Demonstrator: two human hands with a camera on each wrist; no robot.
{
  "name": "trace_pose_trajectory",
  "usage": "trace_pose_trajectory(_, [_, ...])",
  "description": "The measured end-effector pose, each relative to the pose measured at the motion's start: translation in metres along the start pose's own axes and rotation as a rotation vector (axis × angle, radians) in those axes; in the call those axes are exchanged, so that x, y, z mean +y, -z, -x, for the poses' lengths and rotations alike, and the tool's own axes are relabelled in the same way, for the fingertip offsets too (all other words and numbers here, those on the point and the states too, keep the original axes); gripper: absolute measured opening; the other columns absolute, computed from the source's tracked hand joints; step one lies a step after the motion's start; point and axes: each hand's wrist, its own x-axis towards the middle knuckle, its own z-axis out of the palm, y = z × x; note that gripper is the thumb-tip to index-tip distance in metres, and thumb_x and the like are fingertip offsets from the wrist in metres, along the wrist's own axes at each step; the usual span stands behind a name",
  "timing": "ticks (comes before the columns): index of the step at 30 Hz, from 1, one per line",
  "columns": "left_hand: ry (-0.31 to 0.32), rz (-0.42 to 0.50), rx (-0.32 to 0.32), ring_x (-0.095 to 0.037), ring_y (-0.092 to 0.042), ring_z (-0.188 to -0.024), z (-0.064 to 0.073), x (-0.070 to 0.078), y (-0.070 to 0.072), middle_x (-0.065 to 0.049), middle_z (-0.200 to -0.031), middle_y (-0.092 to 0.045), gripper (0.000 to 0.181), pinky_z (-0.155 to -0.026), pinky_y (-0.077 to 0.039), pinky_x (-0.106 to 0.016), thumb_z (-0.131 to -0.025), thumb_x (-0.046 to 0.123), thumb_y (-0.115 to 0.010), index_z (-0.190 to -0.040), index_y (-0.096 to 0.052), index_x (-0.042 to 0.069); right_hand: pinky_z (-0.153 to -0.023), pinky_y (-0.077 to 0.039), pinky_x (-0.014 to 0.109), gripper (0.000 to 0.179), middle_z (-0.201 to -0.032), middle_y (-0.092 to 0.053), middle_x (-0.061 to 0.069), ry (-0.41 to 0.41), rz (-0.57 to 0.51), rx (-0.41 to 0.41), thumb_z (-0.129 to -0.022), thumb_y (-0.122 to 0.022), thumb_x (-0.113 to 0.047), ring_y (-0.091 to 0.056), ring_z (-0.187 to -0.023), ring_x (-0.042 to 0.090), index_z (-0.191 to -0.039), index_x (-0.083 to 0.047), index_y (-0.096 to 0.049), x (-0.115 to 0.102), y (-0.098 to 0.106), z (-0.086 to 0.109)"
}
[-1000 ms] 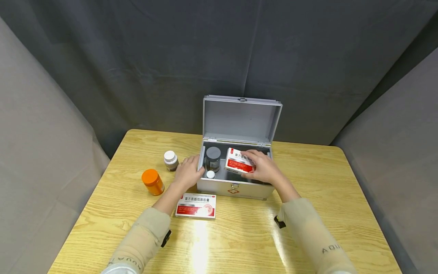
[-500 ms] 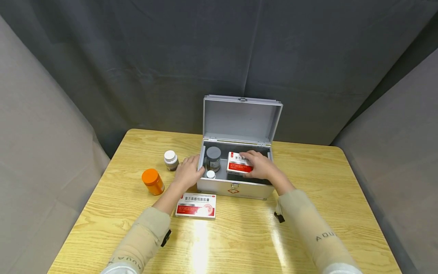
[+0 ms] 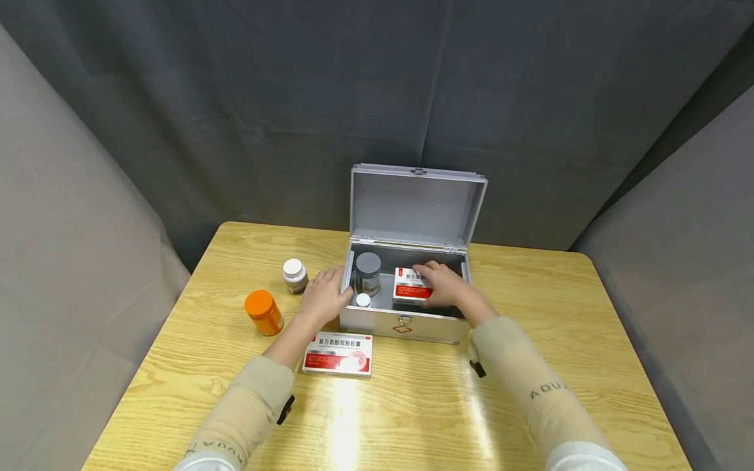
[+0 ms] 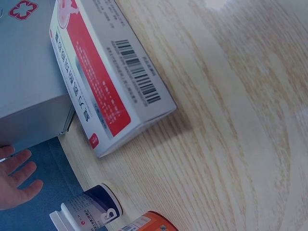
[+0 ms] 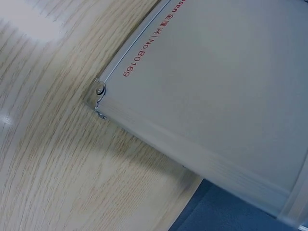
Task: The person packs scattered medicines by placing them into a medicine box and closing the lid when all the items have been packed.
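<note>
A silver first-aid case (image 3: 371, 320) stands with its lid (image 3: 415, 206) raised. My right hand (image 3: 444, 288) reaches into it and grips a red-and-white medicine box (image 3: 410, 284) by its right end, thumb at the front and fingers over the top. At the case's left side rests my left hand (image 3: 322, 297), its thumb on the rim. The left wrist view shows that hand's fingers (image 4: 21, 171) loosely spread beside the case wall. A grey-lidded jar (image 3: 368, 271) and a small white-capped bottle (image 3: 363, 300) stand inside on the left.
A second medicine box (image 3: 338, 353) lies in front of the case, partly behind my left wrist. An orange bottle (image 3: 264, 313) and a white-capped bottle (image 3: 295, 275) stand to the left on the wooden table (image 3: 424, 405). A dark curtain (image 3: 294, 118) hangs behind.
My right hand has lowered the medicine box into the case and shifted it slightly right; the box is now less tilted. My left hand has stayed in place.
</note>
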Motion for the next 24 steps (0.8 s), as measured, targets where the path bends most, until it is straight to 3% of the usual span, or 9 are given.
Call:
trace_pose_trajectory(10, [0.0,-0.003,0.007,-0.031,-0.042,-0.121,-0.001,-0.003,-0.001,-0.014,-0.135,-0.046,0.058,-0.096,-0.036,-0.047,-0.089,0.036,-0.048,-0.137,-0.039,0.006,-0.101,-0.024,0.059,0.087,-0.133,-0.039,0.022,-0.085,-0.005,-0.1,-0.066,-0.081,-0.022,-0.036,-0.122,0.043,-0.138,-0.003,-0.037,-0.003,-0.003,-0.009])
trace_pose_trajectory(24, [0.004,0.011,0.003,-0.03,-0.04,-0.123,-0.001,-0.003,-0.001,-0.014,-0.136,-0.045,0.059,-0.098,-0.034,-0.047,-0.089,0.036,-0.048,-0.138,-0.038,0.005,-0.099,-0.024,0.063,0.085,-0.135,-0.037,0.023,-0.122,0.025,-0.139,-0.066,-0.081,-0.021,-0.037,-0.122,0.044,-0.137,-0.003,-0.038,-0.005,-0.009,-0.017])
